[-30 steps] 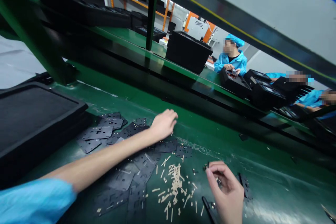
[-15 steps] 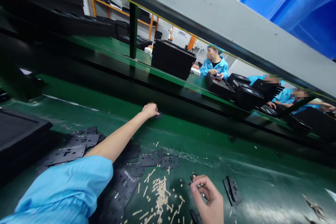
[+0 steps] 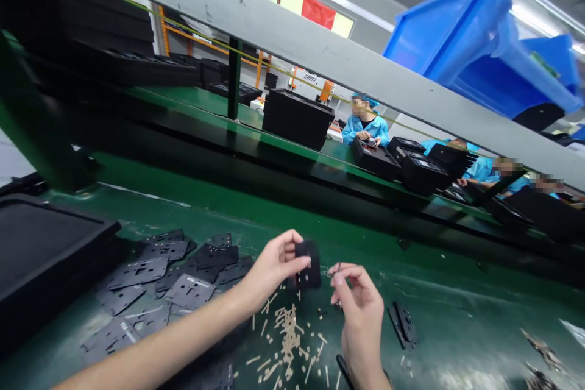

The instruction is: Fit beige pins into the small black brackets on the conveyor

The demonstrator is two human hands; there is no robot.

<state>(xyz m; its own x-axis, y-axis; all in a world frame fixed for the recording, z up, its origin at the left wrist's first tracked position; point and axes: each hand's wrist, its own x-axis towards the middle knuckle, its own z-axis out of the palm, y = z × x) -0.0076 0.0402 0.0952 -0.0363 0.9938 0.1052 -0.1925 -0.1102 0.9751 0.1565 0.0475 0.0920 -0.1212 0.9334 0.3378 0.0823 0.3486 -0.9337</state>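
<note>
Left hand [image 3: 273, 269] grips a black plate [image 3: 308, 267]; right hand [image 3: 361, 311] curls beside it.

A factory assembly floor: beyond the green conveyor belt [image 3: 457, 274], a second line carries black trays [image 3: 297, 117], with workers in blue smocks and caps [image 3: 364, 128] seated along it, and blue plastic bins [image 3: 457, 55] stacked overhead.

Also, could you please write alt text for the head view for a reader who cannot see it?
A left hand holds a black square piece beside the right hand, above a green belt with beige sticks and black punched sheets.
</note>
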